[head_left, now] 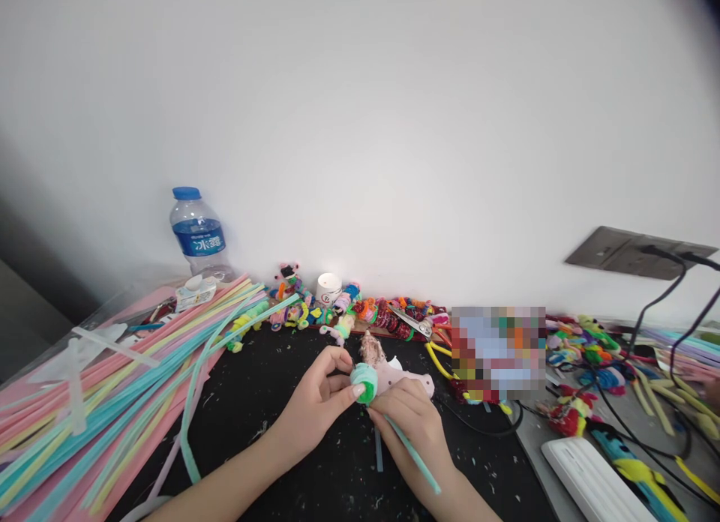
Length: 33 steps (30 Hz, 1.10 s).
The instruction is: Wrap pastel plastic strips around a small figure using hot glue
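My left hand [323, 396] pinches a small roll of coiled mint-green pipe cleaner [364, 375] with a brighter green middle. Close by on the right, my right hand [415, 424] has its fingers closed on a loose mint-green pipe cleaner strip [415, 456], whose free end points down toward me. Whether this strip joins the roll is hidden by the fingers. Just behind both hands lies a pale pink hot glue gun [406, 378], partly covered by my right hand. Below the roll, a translucent stick [379, 448] shows on the black mat [270, 432].
Long pastel pipe cleaners [140, 387] spread across the left. A water bottle [198, 235] and paper cup [328, 288] stand near the wall. Scissors [413, 323] lie among small fuzzy figures [292, 312]. A pixelated patch covers part of the right. Black cables [635, 342] trail by a white device [590, 477].
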Each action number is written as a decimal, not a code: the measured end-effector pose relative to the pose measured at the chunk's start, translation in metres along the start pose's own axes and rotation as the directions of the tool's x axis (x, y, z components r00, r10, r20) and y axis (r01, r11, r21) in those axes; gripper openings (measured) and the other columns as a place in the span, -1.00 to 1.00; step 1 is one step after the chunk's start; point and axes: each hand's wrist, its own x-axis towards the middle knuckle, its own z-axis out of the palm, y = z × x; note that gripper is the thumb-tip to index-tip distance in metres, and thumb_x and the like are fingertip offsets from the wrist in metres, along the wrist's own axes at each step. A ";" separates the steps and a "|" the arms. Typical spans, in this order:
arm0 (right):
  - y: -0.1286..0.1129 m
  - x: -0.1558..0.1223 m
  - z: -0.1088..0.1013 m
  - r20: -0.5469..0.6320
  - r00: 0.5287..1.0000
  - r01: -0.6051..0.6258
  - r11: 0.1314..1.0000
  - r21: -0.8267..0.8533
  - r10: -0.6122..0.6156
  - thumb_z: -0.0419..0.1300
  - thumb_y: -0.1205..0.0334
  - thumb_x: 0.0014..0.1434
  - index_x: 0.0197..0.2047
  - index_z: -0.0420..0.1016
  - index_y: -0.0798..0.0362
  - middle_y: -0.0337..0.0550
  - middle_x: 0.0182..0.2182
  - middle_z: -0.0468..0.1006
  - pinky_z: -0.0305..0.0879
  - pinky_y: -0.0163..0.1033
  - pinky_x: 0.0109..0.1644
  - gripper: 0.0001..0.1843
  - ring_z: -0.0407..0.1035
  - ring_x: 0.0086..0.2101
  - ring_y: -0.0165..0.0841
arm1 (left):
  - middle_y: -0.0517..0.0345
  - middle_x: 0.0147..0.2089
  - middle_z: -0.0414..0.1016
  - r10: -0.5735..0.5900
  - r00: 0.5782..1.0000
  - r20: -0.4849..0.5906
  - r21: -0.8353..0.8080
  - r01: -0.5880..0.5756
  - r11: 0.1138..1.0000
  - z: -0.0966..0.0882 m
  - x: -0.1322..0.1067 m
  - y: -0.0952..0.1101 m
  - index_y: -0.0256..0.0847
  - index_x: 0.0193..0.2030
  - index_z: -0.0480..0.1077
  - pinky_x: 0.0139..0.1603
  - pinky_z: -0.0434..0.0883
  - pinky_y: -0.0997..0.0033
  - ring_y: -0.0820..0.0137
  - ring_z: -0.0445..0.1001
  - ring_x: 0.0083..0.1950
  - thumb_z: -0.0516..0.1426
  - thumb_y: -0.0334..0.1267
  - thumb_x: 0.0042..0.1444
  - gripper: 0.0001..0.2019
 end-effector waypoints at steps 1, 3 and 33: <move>0.001 0.000 0.000 0.001 1.000 0.002 1.000 -0.008 -0.002 0.11 0.41 0.17 -0.33 0.47 0.02 -0.19 -0.50 0.51 0.25 -0.19 -0.37 -0.85 0.32 -0.46 -0.32 | 0.27 -0.28 0.25 -0.005 1.000 -0.008 0.002 0.005 1.000 0.000 0.000 0.000 -0.14 -0.28 0.17 -0.23 0.30 0.41 0.44 0.37 -0.28 0.19 -0.24 -0.01 -0.76; 0.002 -0.001 0.000 -0.002 1.000 0.005 1.000 -0.019 -0.005 0.12 0.39 0.17 -0.33 0.48 0.01 -0.19 -0.50 0.51 0.25 -0.19 -0.37 -0.86 0.33 -0.47 -0.31 | 0.24 -0.24 0.30 -0.017 1.000 -0.022 0.006 0.017 1.000 -0.001 0.001 0.000 -0.14 -0.23 0.18 -0.19 0.33 0.38 0.42 0.40 -0.25 0.20 -0.25 -0.01 -0.73; 0.020 -0.006 0.001 -0.096 0.995 -0.038 0.997 -0.074 0.030 0.18 0.35 0.15 -0.28 0.49 0.00 -0.21 -0.44 0.56 0.23 -0.19 -0.30 -0.91 0.39 -0.44 -0.34 | 0.06 0.00 0.38 0.203 0.979 0.017 0.504 -0.184 0.844 -0.008 -0.002 -0.006 -0.09 -0.06 0.38 -0.03 0.39 0.30 0.22 0.36 0.02 0.13 -0.46 -0.02 -0.64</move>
